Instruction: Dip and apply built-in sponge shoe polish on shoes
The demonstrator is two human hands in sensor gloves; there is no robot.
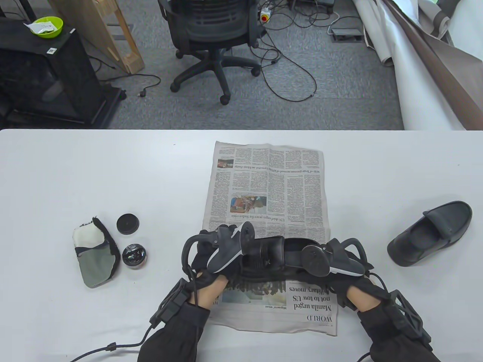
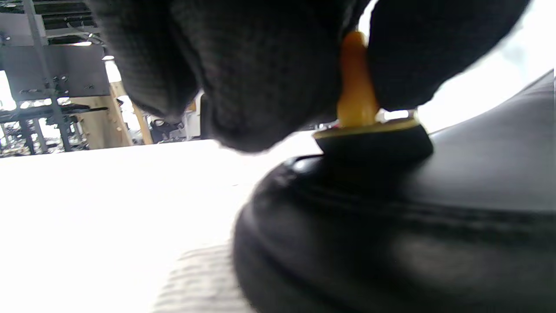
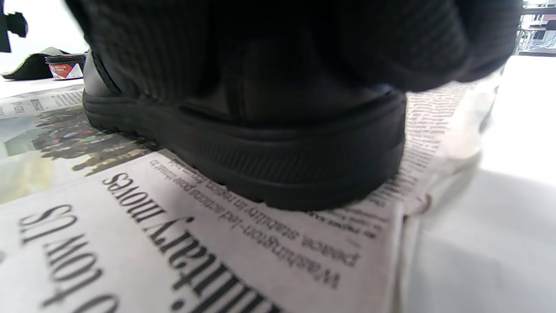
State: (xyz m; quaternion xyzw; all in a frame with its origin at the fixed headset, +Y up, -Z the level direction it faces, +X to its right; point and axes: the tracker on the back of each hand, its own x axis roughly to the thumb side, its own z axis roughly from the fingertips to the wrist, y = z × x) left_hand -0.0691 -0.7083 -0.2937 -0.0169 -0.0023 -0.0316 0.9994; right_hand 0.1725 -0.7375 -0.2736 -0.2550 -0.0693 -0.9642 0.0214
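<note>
A black shoe [image 1: 279, 256] lies across the near part of the newspaper [image 1: 268, 181]. My left hand [image 1: 220, 260] is at its toe end. In the left wrist view its fingers [image 2: 260, 65] pinch the yellow stem of a sponge applicator [image 2: 356, 87], whose black pad [image 2: 373, 145] presses on the shoe's toe [image 2: 391, 243]. My right hand [image 1: 334, 266] grips the heel end, and its fingers [image 3: 304, 34] wrap over the heel [image 3: 282, 143]. The open polish tin [image 1: 134, 255] and its lid [image 1: 127, 223] stand to the left.
A second black shoe [image 1: 430, 233] lies on the table's right side. A grey and white cloth mitt [image 1: 94, 252] sits beside the tin, also visible far off as the mitt [image 3: 30, 67] next to the tin [image 3: 65, 69]. An office chair [image 1: 211, 34] stands beyond the table.
</note>
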